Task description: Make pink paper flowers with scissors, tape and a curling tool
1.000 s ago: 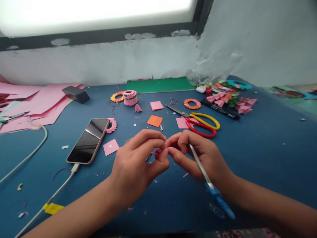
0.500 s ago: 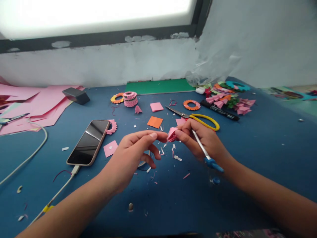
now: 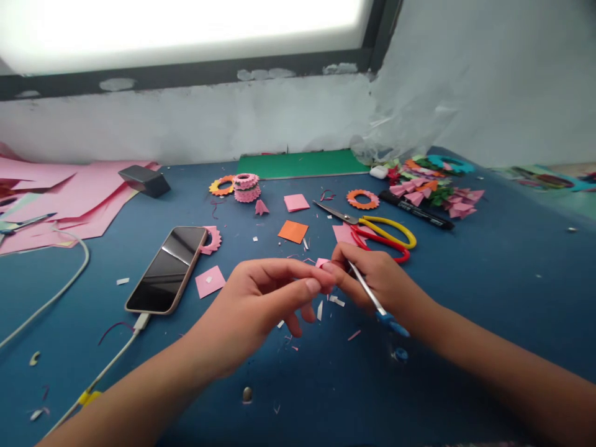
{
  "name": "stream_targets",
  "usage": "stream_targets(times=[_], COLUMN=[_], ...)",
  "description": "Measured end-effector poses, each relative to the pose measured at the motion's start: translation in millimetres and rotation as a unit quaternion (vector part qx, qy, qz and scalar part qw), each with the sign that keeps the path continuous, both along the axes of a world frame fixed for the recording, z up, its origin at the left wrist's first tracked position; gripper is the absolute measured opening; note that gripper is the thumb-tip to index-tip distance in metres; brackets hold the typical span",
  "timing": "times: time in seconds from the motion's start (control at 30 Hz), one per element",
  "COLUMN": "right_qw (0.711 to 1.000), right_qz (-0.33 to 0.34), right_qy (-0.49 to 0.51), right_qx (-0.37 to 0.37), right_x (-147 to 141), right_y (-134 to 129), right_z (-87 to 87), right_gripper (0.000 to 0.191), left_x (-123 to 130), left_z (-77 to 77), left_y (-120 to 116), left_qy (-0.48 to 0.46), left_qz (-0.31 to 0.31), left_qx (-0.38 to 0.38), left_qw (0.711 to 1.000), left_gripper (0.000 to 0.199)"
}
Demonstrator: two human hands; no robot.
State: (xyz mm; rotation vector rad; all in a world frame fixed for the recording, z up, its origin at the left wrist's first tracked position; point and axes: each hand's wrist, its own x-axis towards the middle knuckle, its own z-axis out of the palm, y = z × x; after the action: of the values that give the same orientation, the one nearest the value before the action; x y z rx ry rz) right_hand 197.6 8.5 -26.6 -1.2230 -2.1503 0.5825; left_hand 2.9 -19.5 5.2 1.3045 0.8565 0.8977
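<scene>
Above the desk, a small folded piece of pink paper (image 3: pixel 322 262) is mostly hidden behind my fingertips. My left hand (image 3: pixel 274 292) pinches at its near side with thumb and forefinger, the other fingers curled loosely below. From the other side, my right hand (image 3: pixel 379 273) grips the paper between thumb and forefinger. A slim pen-like tool (image 3: pixel 367 287) with a silver shaft and blue end is also tucked in my right hand. Just beyond lie scissors (image 3: pixel 386 233) with yellow and red handles, across a pink paper piece (image 3: pixel 343 234). White and pink paper scraps (image 3: pixel 336 301) lie beneath the hands.
An orange square (image 3: pixel 293 231), pink squares (image 3: pixel 297 203) and scalloped paper rings (image 3: pixel 362 199) lie farther back. On the left are a phone (image 3: pixel 167 267) with its cable, a dark block (image 3: pixel 144 180) and pink sheets (image 3: pixel 69 198). A black marker (image 3: pixel 416 211) lies before folded paper pieces (image 3: pixel 460 202).
Both hands have come slightly down and closer together. My left fingertips have closed over the pink paper, hiding more of it, and the scissors' red handle now shows.
</scene>
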Motion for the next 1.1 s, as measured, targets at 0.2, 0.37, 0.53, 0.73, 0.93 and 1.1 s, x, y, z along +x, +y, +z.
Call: stream_targets(times=[0.2,0.37,0.53,0.73,0.93,1.1], right_qw=[0.996,0.997,0.995,0.993,0.972,0.964], right_qz=[0.001,-0.014,-0.054,-0.023,0.076,0.083], right_qy=[-0.084,-0.066,0.029,0.029,0.196,0.223], right_qx=[-0.004,0.038,0.079,0.111,0.105,0.12], right_x=[0.2,0.8,2.0,-0.1,-2.5,-4.6], right_y=[1.4,1.4,-1.8,-5.3,-21.7,-27.8], right_z=[-1.9,0.4,7.6,9.0,16.9,17.6], right_gripper=[0.024,0.044,0.043,0.019,0.012,0.014], left_x=[1.6,2.1,1.3,0.6,-0.6,0.4], left_z=[0.5,3.4,7.1,11.0,11.4,10.6], left_y=[-2.5,-4.2,-4.2,-5.0,-6.9,-8.0], left_qy=[0.005,-0.014,-0.053,-0.083,-0.111,-0.104], left_qz=[-0.015,-0.031,-0.059,-0.058,-0.068,-0.067], left_qx=[-0.011,-0.033,-0.089,-0.181,-0.189,-0.175], left_qw=[1.0,0.999,0.993,0.978,0.973,0.977], left_gripper=[0.015,0.017,0.025,0.02,0.027,0.03])
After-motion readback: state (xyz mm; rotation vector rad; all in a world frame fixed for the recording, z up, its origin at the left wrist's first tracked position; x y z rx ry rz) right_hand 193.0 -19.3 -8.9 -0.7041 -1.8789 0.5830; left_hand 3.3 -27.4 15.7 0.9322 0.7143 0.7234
